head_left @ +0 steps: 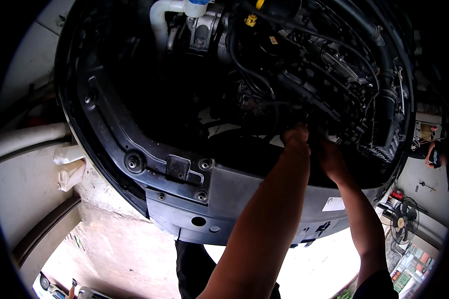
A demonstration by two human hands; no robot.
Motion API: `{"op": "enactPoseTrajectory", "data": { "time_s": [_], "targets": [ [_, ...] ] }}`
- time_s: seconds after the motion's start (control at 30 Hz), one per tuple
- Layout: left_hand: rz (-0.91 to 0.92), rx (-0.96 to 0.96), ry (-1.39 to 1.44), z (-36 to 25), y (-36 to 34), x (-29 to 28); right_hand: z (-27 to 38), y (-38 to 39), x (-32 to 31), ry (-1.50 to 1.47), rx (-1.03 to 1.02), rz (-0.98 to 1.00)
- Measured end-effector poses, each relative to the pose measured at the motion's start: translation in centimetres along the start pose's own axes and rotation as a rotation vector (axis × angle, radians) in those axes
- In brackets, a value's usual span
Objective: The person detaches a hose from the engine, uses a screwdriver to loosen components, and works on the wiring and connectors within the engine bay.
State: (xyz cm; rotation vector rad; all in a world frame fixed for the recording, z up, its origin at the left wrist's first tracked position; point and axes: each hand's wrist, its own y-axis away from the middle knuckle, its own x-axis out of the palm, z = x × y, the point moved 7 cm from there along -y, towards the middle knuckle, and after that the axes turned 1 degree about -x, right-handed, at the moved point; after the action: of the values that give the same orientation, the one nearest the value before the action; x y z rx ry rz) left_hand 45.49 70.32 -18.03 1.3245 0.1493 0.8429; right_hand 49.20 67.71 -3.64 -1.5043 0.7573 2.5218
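Note:
Both my arms reach from the lower edge into a dark engine bay (254,114). My left hand (297,133) is deep in it, just beyond the front panel (244,194), with curled fingers around something that is lost in shadow. Beside it, slightly lower and to the right, my right hand (331,154) reaches in among dark parts; its fingertips are hidden. Black hoses (254,72) and the engine's parts (344,65) lie beyond my hands. A yellow cap (250,20) shows near the top, and a white reservoir (194,7) stands at the upper left.
A dark metal crossmember (114,134) with bolts curves along the left. A pale wall (20,189) and pipe (27,139) are beyond it. At the right are a standing fan (401,222) and another person's arm (429,157). Pale ground (114,249) shows below.

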Motion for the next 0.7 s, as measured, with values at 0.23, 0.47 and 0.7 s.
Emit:
{"op": "enactPoseTrajectory", "data": {
  "time_s": [0.23, 0.47, 0.7],
  "targets": [
    [0.147, 0.104, 0.383, -4.0, -8.9, -0.2, 4.3, -0.6, 3.3, -0.726, 0.511, 0.331],
    [0.115, 0.147, -0.492, 0.2, 0.2, 0.8, 0.9, 2.3, 3.4, -1.089, 0.753, 0.248],
    [0.046, 0.092, -0.512, -1.3, 3.0, 1.1, 1.2, 1.4, 3.1, -1.006, 0.619, 0.262]
  ]
}}
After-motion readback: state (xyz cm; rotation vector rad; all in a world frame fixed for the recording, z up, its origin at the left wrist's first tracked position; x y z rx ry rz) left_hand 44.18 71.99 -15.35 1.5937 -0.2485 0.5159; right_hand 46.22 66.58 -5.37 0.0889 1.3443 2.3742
